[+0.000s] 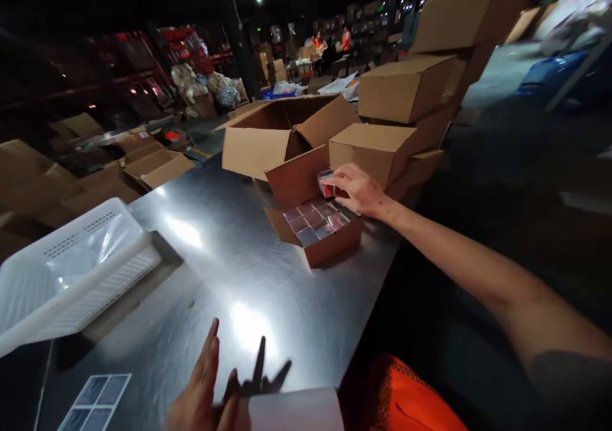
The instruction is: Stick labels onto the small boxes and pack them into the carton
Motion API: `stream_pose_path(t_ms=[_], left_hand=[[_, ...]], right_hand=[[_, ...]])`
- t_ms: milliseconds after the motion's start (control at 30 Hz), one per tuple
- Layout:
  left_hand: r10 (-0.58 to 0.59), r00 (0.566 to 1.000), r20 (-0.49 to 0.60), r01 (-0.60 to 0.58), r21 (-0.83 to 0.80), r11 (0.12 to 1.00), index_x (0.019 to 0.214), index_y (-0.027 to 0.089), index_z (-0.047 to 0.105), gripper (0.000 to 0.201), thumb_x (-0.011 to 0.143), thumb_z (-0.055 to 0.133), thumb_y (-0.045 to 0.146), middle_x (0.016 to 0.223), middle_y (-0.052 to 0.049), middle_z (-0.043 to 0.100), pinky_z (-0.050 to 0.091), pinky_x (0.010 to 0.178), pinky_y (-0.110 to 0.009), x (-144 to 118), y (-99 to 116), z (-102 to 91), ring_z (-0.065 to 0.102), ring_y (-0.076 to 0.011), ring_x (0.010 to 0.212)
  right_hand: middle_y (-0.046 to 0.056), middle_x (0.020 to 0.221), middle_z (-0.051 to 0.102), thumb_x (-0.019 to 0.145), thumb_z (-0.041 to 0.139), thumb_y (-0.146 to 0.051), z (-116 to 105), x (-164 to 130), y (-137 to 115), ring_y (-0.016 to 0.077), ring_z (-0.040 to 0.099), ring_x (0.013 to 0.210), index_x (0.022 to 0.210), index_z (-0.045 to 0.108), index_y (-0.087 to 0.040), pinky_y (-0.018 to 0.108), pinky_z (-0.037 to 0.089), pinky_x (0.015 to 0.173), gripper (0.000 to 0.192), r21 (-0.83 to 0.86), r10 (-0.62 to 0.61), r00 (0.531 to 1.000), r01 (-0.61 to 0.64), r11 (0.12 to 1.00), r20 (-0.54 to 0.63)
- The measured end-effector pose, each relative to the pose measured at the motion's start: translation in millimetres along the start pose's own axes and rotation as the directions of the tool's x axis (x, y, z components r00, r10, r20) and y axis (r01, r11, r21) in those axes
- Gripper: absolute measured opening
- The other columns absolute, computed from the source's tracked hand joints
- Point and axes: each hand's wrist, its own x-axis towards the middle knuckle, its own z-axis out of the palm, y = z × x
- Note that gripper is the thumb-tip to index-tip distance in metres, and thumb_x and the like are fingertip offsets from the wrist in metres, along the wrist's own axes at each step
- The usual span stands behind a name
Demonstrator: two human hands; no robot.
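Observation:
My right hand (358, 190) pinches a small clear-sided packet (326, 182) with some red on it. It is above an open cardboard carton (332, 251). Inside that carton, several small square packs (308, 220) with shiny wrapping lie in rows. My left hand (203, 386) is low in the view, fingers stretched and apart over the metal table (229, 259), with nothing seen in them. Right beside it is a white object (296, 410), cut off by the bottom edge; its kind is unclear.
A white plastic basket (129, 278) holding clear plastic bags stands at left. A sheet of four dark labels (95, 402) lies in front. Behind the carton are a larger open box (255, 150) and stacked closed boxes (406, 90). People in orange vests (346, 39) are far back.

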Motion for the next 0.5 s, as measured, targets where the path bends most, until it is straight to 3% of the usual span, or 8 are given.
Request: stream_pose_path(t_ms=[100,200,267,333,400,500], left_hand=[[-0.094,0.996,0.010,0.094,-0.077,0.993,0.147,0.043,0.045,0.064,0.086,0.061,0.036,0.142,-0.003,0.061,0.051,0.045,-0.029,1.6,3.9,4.1,0.068,-0.0166,0.056],[-0.213,0.976,0.034,0.216,-0.150,0.965,0.144,0.038,0.051,0.060,0.085,0.061,0.039,0.137,-0.002,0.065,0.059,0.064,-0.033,6.6,3.8,7.2,0.074,-0.0245,0.088],[-0.231,0.968,0.096,0.244,-0.163,0.956,0.141,0.034,0.055,0.058,0.084,0.062,0.041,0.136,-0.003,0.066,0.059,0.075,-0.035,14.5,0.4,9.0,0.072,-0.0268,0.105],[-0.210,0.962,0.176,0.240,-0.176,0.955,0.134,0.031,0.062,0.054,0.081,0.066,0.040,0.134,-0.005,0.067,0.060,0.076,-0.035,27.0,-2.7,11.3,0.069,-0.0293,0.112],[-0.170,0.957,0.236,0.225,-0.230,0.947,0.124,0.029,0.070,0.048,0.077,0.071,0.037,0.127,-0.006,0.071,0.061,0.072,-0.036,42.6,-0.3,15.3,0.069,-0.0318,0.112],[-0.128,0.972,0.199,0.195,-0.370,0.908,0.112,0.027,0.076,0.034,0.079,0.070,0.031,0.113,-0.010,0.076,0.062,0.067,-0.036,67.3,22.3,27.9,0.074,-0.0319,0.100]], right_hand=[[0.010,0.104,0.070,0.080,0.056,-0.005,-1.6,9.9,25.3,0.0243,0.063,0.097,0.113,0.067,-0.017,0.036,0.049,0.087,0.036,-0.042,-0.024,0.973,0.034,0.999,0.228],[0.007,0.097,0.072,0.078,0.060,-0.006,-4.9,25.7,32.0,0.0212,0.064,0.087,0.106,0.069,-0.019,0.031,0.047,0.075,0.033,-0.068,0.028,0.916,-0.001,0.998,0.399],[0.007,0.102,0.072,0.075,0.064,-0.007,-8.6,36.5,35.6,0.0219,0.065,0.090,0.098,0.072,-0.019,0.031,0.047,0.078,0.027,-0.070,0.014,0.885,0.021,0.997,0.465],[0.009,0.113,0.070,0.072,0.069,-0.007,-14.3,38.7,36.1,0.0255,0.064,0.101,0.091,0.075,-0.019,0.034,0.048,0.086,0.024,-0.067,-0.012,0.898,0.046,0.997,0.441],[0.011,0.122,0.067,0.075,0.068,-0.009,-21.4,24.7,27.8,0.0282,0.062,0.110,0.095,0.076,-0.020,0.038,0.048,0.092,0.025,-0.066,-0.017,0.941,0.041,0.997,0.338],[0.017,0.111,0.066,0.097,0.045,-0.015,-26.6,-27.0,2.1,0.0265,0.065,0.101,0.110,0.073,-0.019,0.040,0.050,0.085,0.032,-0.050,0.062,0.998,-0.060,0.997,0.032]])
